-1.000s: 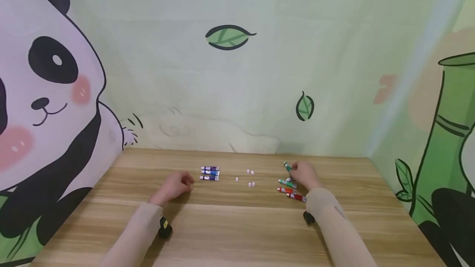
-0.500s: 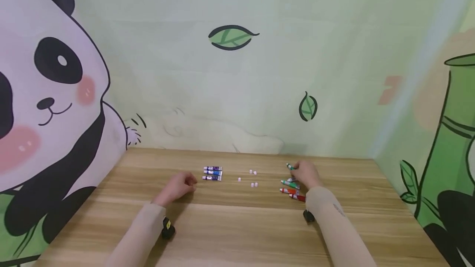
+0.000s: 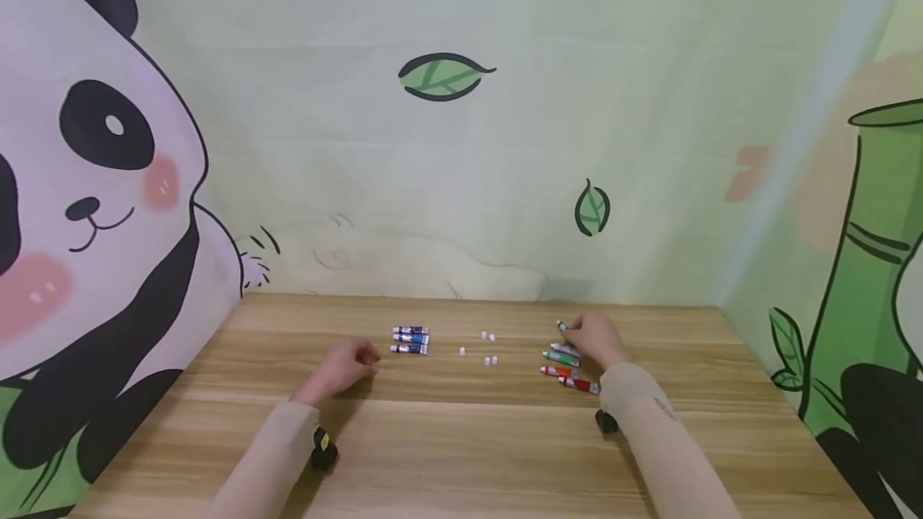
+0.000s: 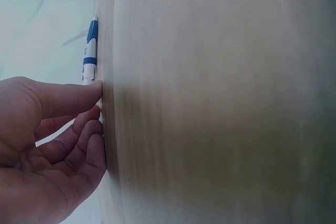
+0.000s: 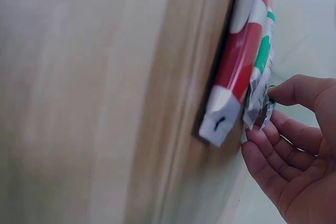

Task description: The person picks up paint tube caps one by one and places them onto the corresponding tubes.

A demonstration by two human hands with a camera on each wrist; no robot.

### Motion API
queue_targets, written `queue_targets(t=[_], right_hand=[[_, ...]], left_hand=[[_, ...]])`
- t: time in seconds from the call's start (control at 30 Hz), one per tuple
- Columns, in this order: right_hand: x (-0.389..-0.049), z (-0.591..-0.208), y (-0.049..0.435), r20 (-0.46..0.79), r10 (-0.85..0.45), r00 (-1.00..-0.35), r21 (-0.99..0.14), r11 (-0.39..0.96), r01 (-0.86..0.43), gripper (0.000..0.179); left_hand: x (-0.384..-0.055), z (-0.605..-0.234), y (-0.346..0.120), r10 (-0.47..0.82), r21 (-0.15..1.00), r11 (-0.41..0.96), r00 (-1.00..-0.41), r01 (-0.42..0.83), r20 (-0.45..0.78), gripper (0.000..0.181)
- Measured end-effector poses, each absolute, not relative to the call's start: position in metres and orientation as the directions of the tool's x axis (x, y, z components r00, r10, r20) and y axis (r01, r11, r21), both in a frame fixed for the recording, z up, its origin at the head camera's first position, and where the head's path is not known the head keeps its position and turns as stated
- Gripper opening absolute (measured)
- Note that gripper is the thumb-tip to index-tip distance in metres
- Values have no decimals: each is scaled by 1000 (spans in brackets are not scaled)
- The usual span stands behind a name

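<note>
My right hand (image 3: 594,337) pinches a dark green paint tube (image 3: 562,326) between thumb and fingers, at the far end of the right-hand row. Below it lie a whitish tube (image 3: 566,349), a green tube (image 3: 561,359), an orange tube (image 3: 555,372) and a red tube (image 3: 579,384). In the right wrist view the red tube (image 5: 239,51) lies in front, and my thumb (image 5: 294,90) is at the crimped ends behind it. My left hand (image 3: 348,364) rests on the table with loosely curled fingers, holding nothing. Just right of it lies a dark blue tube (image 3: 409,349).
A blue tube (image 3: 411,339) and a purple tube (image 3: 410,330) lie beyond the dark blue one. Several small white caps (image 3: 462,352) are scattered mid-table between the two rows. The wooden table (image 3: 461,455) ends at a panda-printed backdrop (image 3: 461,150).
Less of the dark green tube shows past my right fingers, and the whitish tube below shows more. My left hand has stayed in place. The head view has shifted slightly.
</note>
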State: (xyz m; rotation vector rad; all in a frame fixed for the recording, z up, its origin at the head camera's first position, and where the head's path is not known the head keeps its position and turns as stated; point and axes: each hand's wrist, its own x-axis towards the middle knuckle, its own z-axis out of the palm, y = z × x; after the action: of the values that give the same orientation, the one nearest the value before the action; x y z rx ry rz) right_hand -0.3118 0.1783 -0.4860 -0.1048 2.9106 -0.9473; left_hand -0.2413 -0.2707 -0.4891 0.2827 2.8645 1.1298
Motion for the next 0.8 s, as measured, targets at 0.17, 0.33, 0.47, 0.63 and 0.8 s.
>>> queue_targets(t=[0.17, 0.33, 0.47, 0.63, 0.8], right_hand=[[-306, -483, 187, -30, -107, -994, -617, 784, -66, 24], [-303, -483, 198, -39, -67, -997, -619, 785, -29, 26], [-305, -476, 206, -12, -45, -999, -620, 784, -28, 29], [-308, -463, 213, 75, -66, -995, -615, 782, -98, 27], [-309, -454, 218, 120, -77, -990, -581, 803, -133, 29]], left_hand=[[-243, -491, -270, 205, 670, 723, -978, 169, 26, 14], [-243, -490, -271, 217, 696, 703, -976, 143, -19, 16], [-244, -486, -271, 217, 721, 685, -974, 105, -65, 19], [-250, -482, -272, 281, 728, 662, -959, 177, -23, 22], [-254, -479, -266, 308, 708, 672, -952, 216, -1, 20]])
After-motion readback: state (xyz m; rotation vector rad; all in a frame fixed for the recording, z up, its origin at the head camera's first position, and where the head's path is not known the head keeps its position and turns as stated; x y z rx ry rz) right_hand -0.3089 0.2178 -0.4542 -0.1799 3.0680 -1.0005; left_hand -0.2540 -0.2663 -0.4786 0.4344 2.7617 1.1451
